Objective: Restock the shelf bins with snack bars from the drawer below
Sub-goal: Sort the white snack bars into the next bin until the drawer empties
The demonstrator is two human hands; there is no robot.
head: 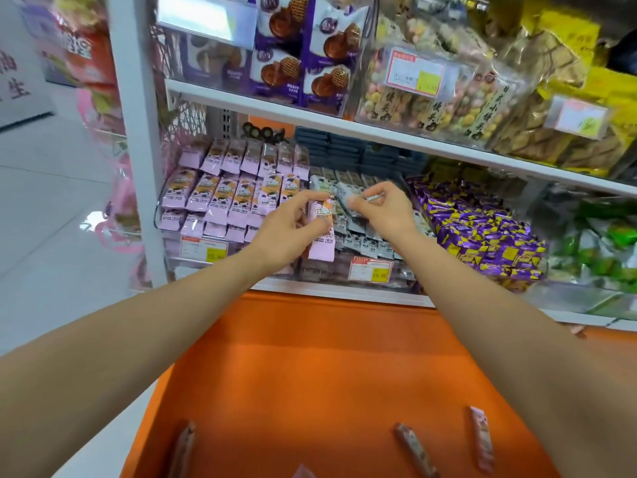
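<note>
The person reaches both arms across the open orange drawer (327,357) to the clear bins on the lower shelf (344,294). The left hand (289,232) has its grip clamped round a pink snack bar (323,236), which it holds upright with the crimped end pointing down. The bar sits right at the boundary between the pink-bar bin (193,263) and the grey-bar bin (403,277). That upright hold probably matches the leaning rows already in the pink bin, so the bar can slide in at the right end of a row without being turned.

The right hand (386,208) has its grip pinched on a grey-white bar (344,196) between thumb and fingertips, just above the grey rows and close beside the left hand. It may be seating that bar, or lifting it aside to keep the two sorts apart. The view does not settle which.

Both bins look nearly full, packed in tidy overlapping rows so the wrappers face the front. Purple-wrapped sweets (482,236) fill the neighbouring bin to the right.

In the drawer only a few loose bars show, well apart on its floor. One is a brown bar (415,450) and another a pink bar (482,436), so the restocking seems close to done.
</note>
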